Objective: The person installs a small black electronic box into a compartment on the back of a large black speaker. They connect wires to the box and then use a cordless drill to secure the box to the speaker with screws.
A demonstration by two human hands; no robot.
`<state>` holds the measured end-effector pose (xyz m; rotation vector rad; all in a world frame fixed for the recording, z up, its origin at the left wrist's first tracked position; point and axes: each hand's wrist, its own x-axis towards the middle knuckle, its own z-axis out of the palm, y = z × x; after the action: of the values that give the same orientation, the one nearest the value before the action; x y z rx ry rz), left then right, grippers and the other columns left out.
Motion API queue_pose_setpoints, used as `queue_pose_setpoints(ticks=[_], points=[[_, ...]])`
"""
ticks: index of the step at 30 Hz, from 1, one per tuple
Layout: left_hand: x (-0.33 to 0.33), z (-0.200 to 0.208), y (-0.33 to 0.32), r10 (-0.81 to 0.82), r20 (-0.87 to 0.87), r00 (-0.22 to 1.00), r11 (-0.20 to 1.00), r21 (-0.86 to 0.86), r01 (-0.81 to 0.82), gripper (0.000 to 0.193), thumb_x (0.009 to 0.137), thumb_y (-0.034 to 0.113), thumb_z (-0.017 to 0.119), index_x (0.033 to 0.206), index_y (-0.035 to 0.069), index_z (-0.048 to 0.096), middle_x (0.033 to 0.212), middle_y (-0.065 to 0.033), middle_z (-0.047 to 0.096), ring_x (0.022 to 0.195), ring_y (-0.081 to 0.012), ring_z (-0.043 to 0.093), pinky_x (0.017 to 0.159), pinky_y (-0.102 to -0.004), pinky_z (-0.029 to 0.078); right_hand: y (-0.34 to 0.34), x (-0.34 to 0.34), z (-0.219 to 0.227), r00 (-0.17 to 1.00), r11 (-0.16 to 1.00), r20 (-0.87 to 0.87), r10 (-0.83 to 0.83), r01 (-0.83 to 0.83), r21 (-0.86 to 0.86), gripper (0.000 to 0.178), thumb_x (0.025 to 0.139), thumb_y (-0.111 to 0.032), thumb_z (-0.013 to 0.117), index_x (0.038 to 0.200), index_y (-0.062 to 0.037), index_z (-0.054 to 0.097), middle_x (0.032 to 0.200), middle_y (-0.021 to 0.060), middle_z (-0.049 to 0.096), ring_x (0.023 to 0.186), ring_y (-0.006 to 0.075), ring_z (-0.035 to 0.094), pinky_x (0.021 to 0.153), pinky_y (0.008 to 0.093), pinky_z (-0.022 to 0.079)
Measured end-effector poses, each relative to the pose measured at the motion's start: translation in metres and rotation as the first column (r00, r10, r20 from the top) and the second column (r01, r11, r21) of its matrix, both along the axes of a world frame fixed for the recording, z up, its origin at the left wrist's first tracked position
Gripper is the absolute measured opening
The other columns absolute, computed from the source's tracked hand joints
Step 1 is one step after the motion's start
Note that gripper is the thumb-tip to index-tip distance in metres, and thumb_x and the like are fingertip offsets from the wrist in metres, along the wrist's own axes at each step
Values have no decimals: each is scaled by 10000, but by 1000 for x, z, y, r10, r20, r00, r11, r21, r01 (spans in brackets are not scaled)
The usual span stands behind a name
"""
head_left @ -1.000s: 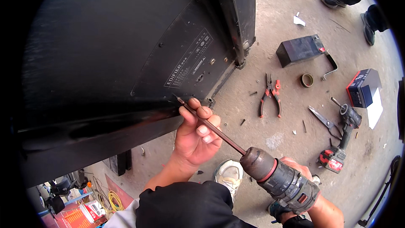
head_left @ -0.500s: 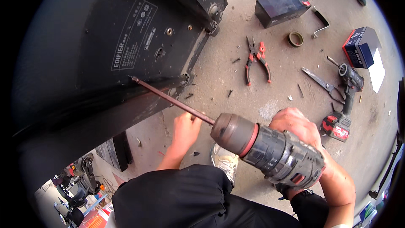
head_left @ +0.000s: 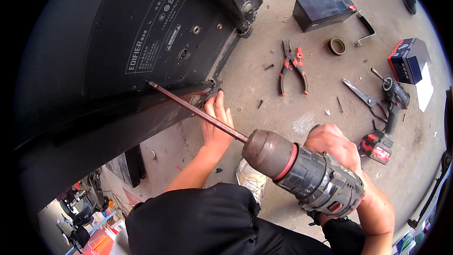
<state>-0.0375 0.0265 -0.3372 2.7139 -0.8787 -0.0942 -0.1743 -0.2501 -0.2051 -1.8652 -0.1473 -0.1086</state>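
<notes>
A big black speaker cabinet (head_left: 106, 42) fills the upper left, its back panel printed with white lettering. My right hand (head_left: 334, 144) is wrapped round a cordless drill (head_left: 321, 179), whose handle is mostly hidden below its body. From the chuck a long reddish-brown screwdriver bit (head_left: 200, 113) reaches up to the left. Its tip overlaps the cabinet's lower panel edge, and I cannot tell whether they touch. My left hand (head_left: 218, 125) is just beyond the bit, fingers stretched and apart, fingertips at the cabinet's near right corner. Nothing shows in those fingers.
On the concrete floor lie pliers (head_left: 292, 68), scissors (head_left: 363, 97), a second power driver (head_left: 389, 113) and several loose screws. Farther off are a black battery (head_left: 325, 10), a brown ring (head_left: 337, 46), a bent metal handle (head_left: 365, 29) and a small box (head_left: 409, 60).
My left hand has moved up to the cabinet's corner, its curled fingers now stretched out. The whole view has shifted slightly; my right hand keeps its grip on the drill.
</notes>
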Motion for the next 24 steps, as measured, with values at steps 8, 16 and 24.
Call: queue_pose_setpoints(ticks=[8,16,24], points=[[16,-6,-6,-153,8,988,988,28,153,395,883,-24,569,1276,-25,544,1320,-189,543,1224,-368,504,1030,-426,437,3,0,-2,1000,1000,8,-2,2,17,434,706,-260,688,1058,-10,640,848,109,600,839,307,598,786,396,447],[28,8,-13,-232,87,969,971,-36,235,118,852,25,660,969,21,670,986,-104,645,916,-297,631,796,-384,530,0,2,2,1000,1000,-14,-9,10,29,470,678,-281,717,1073,-37,644,855,90,599,825,292,583,791,392,436],[24,6,-21,-208,-20,978,958,198,208,228,816,58,648,1037,68,594,989,-116,629,944,-333,618,807,-413,511,5,-4,-10,1000,1000,-17,-18,19,15,496,674,-291,706,1108,-65,626,849,77,576,857,292,568,788,391,429]])
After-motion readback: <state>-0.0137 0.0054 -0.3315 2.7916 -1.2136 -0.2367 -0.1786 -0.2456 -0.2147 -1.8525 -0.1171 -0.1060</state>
